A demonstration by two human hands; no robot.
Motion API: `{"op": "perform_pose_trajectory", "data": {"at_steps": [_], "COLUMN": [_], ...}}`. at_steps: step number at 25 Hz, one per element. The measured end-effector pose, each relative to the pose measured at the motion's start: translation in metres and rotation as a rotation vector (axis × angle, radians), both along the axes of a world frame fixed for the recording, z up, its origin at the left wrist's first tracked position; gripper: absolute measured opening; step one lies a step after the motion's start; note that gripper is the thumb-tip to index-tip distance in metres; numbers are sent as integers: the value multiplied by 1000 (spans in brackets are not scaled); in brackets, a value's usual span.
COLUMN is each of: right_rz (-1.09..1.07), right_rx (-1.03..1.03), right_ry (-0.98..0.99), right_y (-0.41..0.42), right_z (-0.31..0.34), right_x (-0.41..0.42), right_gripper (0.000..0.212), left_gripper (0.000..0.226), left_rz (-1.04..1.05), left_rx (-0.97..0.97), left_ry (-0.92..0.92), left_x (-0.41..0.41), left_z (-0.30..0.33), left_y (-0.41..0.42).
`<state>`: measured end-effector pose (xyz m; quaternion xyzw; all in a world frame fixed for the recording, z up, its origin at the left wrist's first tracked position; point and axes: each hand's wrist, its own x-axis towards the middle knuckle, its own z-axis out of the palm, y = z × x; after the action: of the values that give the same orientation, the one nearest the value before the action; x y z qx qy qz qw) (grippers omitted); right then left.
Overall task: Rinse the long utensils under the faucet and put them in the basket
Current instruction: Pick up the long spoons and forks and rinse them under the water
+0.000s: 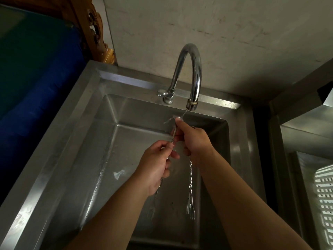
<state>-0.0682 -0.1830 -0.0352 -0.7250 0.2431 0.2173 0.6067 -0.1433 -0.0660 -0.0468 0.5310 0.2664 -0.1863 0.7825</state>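
Water runs from the curved chrome faucet [192, 76] onto the top of the long metal utensils held over the steel sink [86, 134]. My right hand [193, 141] is shut on twisted-handled long forks [190, 192], whose tines hang down at the lower middle. My left hand [156, 165] grips another long utensil [173, 134] by its thin handle, its fork end hanging blurred below the wrist. The two hands touch just under the spout. The white slotted basket [324, 199] shows at the right edge, partly cut off.
A bare concrete wall rises behind the faucet. A second steel basin [295, 138] on the right holds the basket. A blue and green surface [32, 87] and a carved wooden piece [97, 33] stand to the left of the sink.
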Motion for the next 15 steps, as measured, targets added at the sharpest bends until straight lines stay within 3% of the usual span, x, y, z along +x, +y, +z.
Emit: {"op": "perform_pose_trajectory", "data": {"at_steps": [9,15], "right_rz": [5,93], "right_rx": [-11,78], "right_ry": [-10,-69], "right_y": [-1,-9], "right_z": [2,-2], "right_x": [3,-4], "right_gripper": [71,24], "left_gripper": [17,15], "left_rz": [0,9], "left_rx": [24,17], "left_ry": [-30,-10], "left_x": [-1,3], "left_z": [-2,-1], "left_y": [-1,3]}}
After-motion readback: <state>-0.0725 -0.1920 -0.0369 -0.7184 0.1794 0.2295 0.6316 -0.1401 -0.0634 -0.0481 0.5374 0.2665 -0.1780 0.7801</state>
